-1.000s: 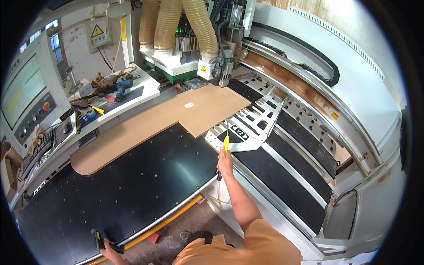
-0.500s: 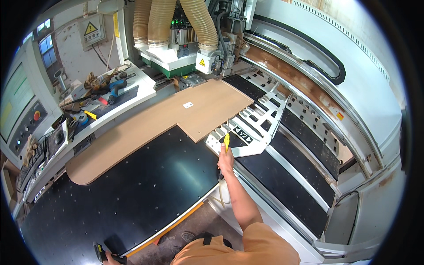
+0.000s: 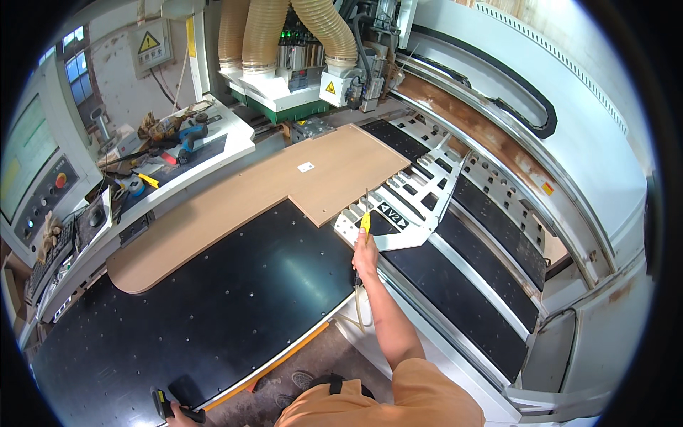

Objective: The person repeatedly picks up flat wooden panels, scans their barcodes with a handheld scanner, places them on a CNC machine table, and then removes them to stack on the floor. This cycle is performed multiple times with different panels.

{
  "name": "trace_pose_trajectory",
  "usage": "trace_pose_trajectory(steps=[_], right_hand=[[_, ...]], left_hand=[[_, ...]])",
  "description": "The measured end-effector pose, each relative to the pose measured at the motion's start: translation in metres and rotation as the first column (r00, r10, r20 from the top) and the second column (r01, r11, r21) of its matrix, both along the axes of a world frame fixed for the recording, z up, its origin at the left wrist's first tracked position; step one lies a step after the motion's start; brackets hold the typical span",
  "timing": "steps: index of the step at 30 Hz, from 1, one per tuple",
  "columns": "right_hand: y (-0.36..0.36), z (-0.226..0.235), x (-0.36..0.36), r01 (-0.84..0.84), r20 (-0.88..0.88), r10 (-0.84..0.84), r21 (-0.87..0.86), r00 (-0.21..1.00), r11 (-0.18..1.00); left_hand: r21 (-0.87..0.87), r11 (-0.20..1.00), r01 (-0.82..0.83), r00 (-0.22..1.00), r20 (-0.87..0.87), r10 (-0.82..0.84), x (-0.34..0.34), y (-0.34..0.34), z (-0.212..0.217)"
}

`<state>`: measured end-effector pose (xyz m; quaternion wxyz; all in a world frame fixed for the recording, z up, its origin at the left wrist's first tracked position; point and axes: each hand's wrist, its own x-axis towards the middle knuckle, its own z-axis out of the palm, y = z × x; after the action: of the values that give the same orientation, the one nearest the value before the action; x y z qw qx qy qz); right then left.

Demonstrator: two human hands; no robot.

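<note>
My right hand (image 3: pixel 365 256) is closed around a yellow air blow gun (image 3: pixel 366 222) whose thin nozzle points away from me. A pale hose (image 3: pixel 360 313) hangs from the gun's lower end. The nozzle is over the white slotted metal arm (image 3: pixel 413 240), close to the near right edge of a brown wooden panel (image 3: pixel 249 203). This stepped panel has one rounded end and bears a small white label (image 3: pixel 306 167). At the lower left, my left hand (image 3: pixel 182 418) is wrapped around a black handheld scanner (image 3: pixel 162 403) above the black table; the picture's edge partly cuts that hand off.
The black studded table (image 3: pixel 242 306) spreads under the panel. Beyond stands a machine head (image 3: pixel 281 99) with thick ribbed hoses. A side shelf (image 3: pixel 235 135) at left holds a blue power tool (image 3: pixel 189 137); a control console (image 3: pixel 43 171) stands beside it. Black bed strips (image 3: pixel 455 306) lie at right.
The whole view has shifted very slightly. Both hands keep their grips, and the blow gun stays in nearly the same place by the panel's edge.
</note>
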<state>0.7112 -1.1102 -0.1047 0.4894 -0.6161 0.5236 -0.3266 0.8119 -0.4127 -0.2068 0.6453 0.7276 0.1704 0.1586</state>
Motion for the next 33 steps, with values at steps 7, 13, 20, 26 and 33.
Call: trace_pose_trajectory(steps=[7, 13, 20, 26, 33], right_hand=[[0.032, -0.002, -0.018, -0.043, 0.139, 0.032, 0.076, 0.99, 0.996], [0.046, -0.008, -0.051, 0.14, 0.269, -0.152, 0.065, 0.951, 0.988], [0.112, -0.011, -0.087, -0.103, 0.106, 0.076, 0.277, 0.991, 0.955], [0.203, -0.001, -0.106, -0.824, 0.137, 0.896, 0.47, 0.423, 0.317], [0.153, -0.004, -0.097, 0.037, 0.127, -0.055, 0.139, 0.99, 0.99]], left_hand=[[-0.045, 0.999, 0.021, 0.999, 0.026, -0.02, 0.002, -0.001, -0.003], [-0.022, 0.996, 0.089, 0.995, 0.045, -0.088, -0.005, -0.009, 0.011], [-0.006, 0.995, 0.103, 0.995, -0.008, -0.103, -0.005, -0.01, 0.02], [-0.036, 0.991, 0.128, 0.992, 0.026, -0.127, -0.004, -0.01, 0.015], [-0.043, 0.99, 0.137, 0.99, 0.041, -0.135, -0.001, -0.014, 0.021]])
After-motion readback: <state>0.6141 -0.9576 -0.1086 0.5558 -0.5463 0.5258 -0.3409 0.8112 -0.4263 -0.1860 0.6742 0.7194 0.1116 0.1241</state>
